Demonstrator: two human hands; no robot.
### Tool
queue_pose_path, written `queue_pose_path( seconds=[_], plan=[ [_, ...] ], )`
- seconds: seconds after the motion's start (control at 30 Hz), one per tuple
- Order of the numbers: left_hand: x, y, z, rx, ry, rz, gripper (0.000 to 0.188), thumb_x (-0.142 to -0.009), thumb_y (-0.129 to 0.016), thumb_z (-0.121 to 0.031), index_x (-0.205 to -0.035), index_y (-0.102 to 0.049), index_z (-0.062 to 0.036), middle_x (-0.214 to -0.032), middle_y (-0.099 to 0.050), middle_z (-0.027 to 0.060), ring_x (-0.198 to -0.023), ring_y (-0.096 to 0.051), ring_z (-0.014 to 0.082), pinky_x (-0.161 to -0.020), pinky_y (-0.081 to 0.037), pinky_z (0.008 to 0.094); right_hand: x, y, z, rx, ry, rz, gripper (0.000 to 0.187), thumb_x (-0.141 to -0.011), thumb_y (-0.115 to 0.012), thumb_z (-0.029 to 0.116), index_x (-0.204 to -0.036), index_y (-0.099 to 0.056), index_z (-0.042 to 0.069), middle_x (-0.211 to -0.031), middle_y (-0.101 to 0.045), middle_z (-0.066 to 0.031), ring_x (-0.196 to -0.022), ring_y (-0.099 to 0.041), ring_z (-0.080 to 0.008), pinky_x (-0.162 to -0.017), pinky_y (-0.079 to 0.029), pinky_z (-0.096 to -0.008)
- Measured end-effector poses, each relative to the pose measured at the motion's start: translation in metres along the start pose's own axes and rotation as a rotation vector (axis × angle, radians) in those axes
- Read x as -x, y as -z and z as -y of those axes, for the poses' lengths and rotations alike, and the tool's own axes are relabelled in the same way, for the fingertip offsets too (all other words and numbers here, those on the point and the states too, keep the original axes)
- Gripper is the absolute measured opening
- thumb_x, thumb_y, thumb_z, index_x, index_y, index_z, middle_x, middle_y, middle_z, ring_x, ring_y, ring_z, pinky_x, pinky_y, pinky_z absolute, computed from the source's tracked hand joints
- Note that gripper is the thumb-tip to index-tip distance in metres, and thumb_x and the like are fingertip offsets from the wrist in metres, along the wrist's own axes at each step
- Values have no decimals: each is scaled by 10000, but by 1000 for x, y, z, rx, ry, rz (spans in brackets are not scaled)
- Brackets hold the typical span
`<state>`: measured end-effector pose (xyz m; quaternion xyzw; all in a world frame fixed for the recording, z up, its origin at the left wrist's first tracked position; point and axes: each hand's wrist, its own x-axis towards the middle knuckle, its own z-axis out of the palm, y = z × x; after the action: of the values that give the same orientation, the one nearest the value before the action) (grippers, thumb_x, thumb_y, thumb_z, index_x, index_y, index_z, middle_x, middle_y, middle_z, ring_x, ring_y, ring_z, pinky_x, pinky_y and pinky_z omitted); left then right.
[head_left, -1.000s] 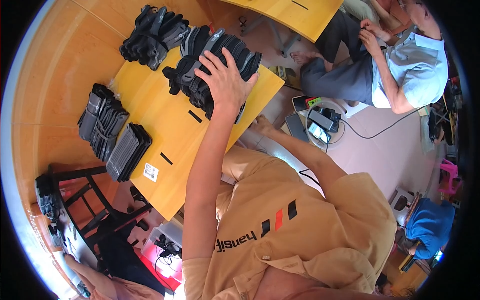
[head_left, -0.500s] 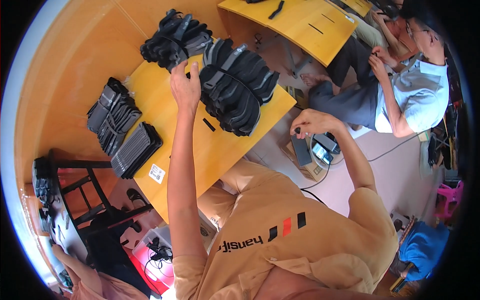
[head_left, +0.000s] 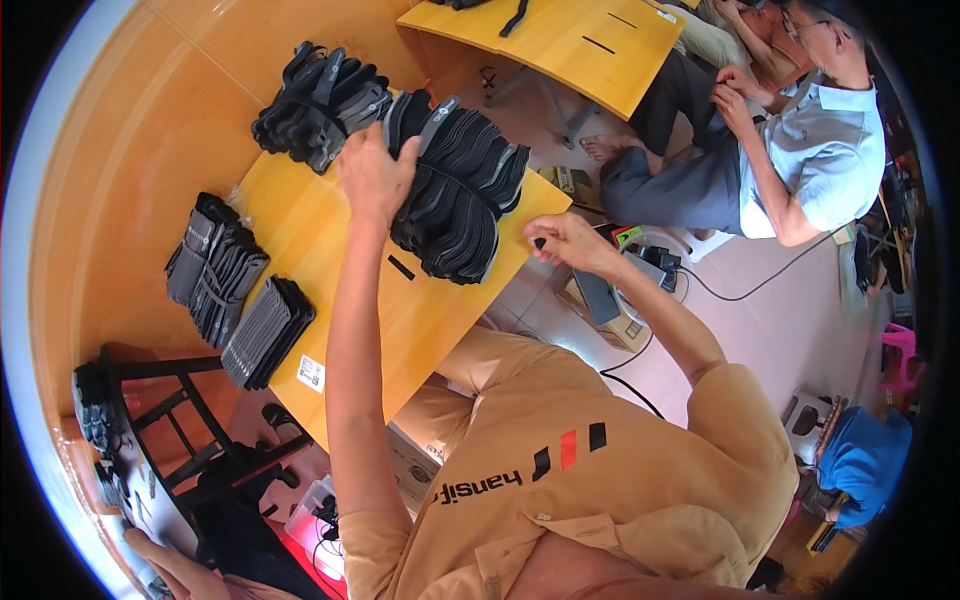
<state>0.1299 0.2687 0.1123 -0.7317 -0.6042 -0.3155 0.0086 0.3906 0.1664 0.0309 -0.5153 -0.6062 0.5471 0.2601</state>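
My left hand [head_left: 375,175] is at the near edge of a strapped bundle of black and grey folded pieces [head_left: 325,100], thumb spread away from the fingers. It looks open; the fingertips are partly lost against the dark bundle. A larger bundle of the same kind [head_left: 455,185] lies just right of this hand, with a dark band across it. Past the table's right corner, my right hand [head_left: 572,243] is closed round a small black object [head_left: 541,243], too small to name. A short black strip [head_left: 401,267] lies on the yellow table [head_left: 350,345].
Two flatter dark stacks [head_left: 215,270] [head_left: 268,332] lie at the table's left, near a white label [head_left: 311,373]. A black-framed stool [head_left: 190,410] stands left. To the right, a seated person [head_left: 810,165] works with both hands; cables and a cardboard box [head_left: 625,330] are on the floor.
My right hand has moved left and closer to the table with the small black object. My left hand has stayed by the bundles, turning slightly. The view has shifted a little.
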Motion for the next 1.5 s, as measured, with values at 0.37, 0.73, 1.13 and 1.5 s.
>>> queue_pose_path(
  seconds=[0.37, 0.73, 1.13, 1.5],
  plan=[
    [38, -3, -34, 26, -529, 243, 345, -754, -665, -117, -1093, -630, -66, -1135, -566, 153, -1046, -537, 345, -909, -425, 392, -16, -38, 24, 103, 398, -475, 120, -789, -580, -25, -898, -622, 0, -771, -594, -76, -701, -615, -159, -625, -471, -263],
    [59, 13, -50, -146, -488, 84, 523, -753, -671, -379, -1141, -564, -44, -1166, -517, 157, -1085, -482, 333, -963, -347, 424, -17, -35, -2, -686, 89, -470, 245, -808, -457, -39, -1037, -515, 30, -906, -570, -67, -806, -620, -164, -693, -518, -258],
    [-40, -3, 65, 276, 613, 726, 1084, -630, -392, -868, -1200, -536, 44, -1319, -451, 231, -1224, -423, 341, -977, -340, 421, -36, -29, 2, -783, -322, -2, 816, -832, -530, 572, -1345, -303, -21, -1201, -493, -257, -1080, -545, -304, -872, -485, -419],
    [-10, 31, 5, 535, 227, 617, 856, -635, -793, -418, -1278, -439, 24, -1217, -526, 186, -1076, -529, 284, -907, -416, 358, -34, -17, 1, -1046, -201, 146, 468, -815, -654, 273, -1197, -477, 69, -1058, -587, -26, -880, -585, -172, -805, -491, -373]
  ],
)
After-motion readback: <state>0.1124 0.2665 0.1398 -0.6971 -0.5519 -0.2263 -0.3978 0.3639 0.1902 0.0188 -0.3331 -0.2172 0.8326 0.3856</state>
